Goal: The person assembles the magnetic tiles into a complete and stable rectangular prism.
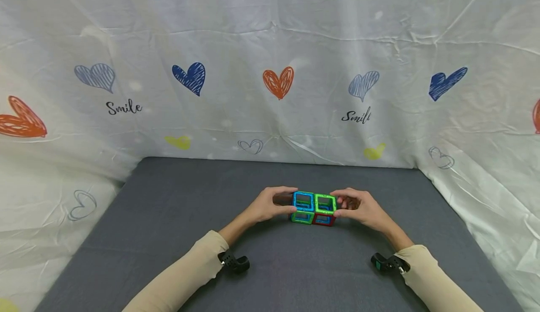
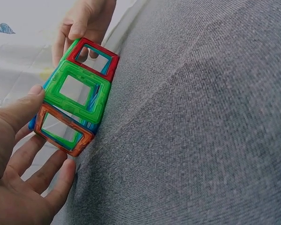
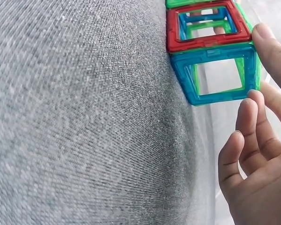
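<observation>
Two hollow cubes of see-through magnetic tiles [image 1: 313,203] stand side by side on the grey cloth. In the head view their tops are blue and green, their fronts green and red. My left hand [image 1: 262,205] holds the left end between thumb and fingers; the left wrist view shows an orange tile [image 2: 46,133] on that end, with the thumb on the upper edge. At the other end my right hand [image 1: 366,210] pinches the green-topped cube. A blue tile [image 3: 215,98] faces its palm in the right wrist view, and the lower fingers are loosely bent beside it.
The grey cloth [image 1: 278,274] covers the table around the cubes. Behind it hangs a white sheet [image 1: 316,21] printed with hearts and lettering. Black wrist cameras [image 1: 236,263] sit on both forearms.
</observation>
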Demonstrator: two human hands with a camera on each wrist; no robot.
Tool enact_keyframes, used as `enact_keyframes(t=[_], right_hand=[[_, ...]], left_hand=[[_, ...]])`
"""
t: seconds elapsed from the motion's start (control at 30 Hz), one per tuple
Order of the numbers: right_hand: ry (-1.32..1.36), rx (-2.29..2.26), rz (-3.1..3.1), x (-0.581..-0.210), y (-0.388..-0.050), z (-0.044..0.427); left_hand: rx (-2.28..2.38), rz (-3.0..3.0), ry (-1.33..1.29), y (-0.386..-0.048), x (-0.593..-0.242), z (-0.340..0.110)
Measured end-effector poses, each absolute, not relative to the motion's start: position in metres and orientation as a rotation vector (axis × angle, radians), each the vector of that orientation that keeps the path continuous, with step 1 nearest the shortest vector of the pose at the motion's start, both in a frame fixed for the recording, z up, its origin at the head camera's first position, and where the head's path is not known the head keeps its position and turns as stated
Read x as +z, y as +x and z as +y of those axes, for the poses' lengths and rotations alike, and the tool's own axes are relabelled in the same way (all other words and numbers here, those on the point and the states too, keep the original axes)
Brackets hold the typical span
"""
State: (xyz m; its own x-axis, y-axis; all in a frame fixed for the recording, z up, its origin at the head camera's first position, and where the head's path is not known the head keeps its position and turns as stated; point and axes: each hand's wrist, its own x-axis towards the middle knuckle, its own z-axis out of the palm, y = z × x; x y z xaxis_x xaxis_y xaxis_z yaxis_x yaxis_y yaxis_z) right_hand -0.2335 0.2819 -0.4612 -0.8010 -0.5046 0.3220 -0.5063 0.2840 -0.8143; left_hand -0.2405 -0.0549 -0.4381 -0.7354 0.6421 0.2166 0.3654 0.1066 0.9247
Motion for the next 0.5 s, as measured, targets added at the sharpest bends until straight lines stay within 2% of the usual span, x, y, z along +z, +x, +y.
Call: enact_keyframes(t=[0.33,0.5], right_hand=[[0.987,1.593,-2.516,-0.46,-0.233,0.281],[0.98,1.596,-2.518,-0.46,-0.234,0.281]], left_hand=[[1.68,2.143,0.988,-0.241,-0.439,-0.054],[1.678,2.142,0.975,-0.251,-0.455,-0.053]])
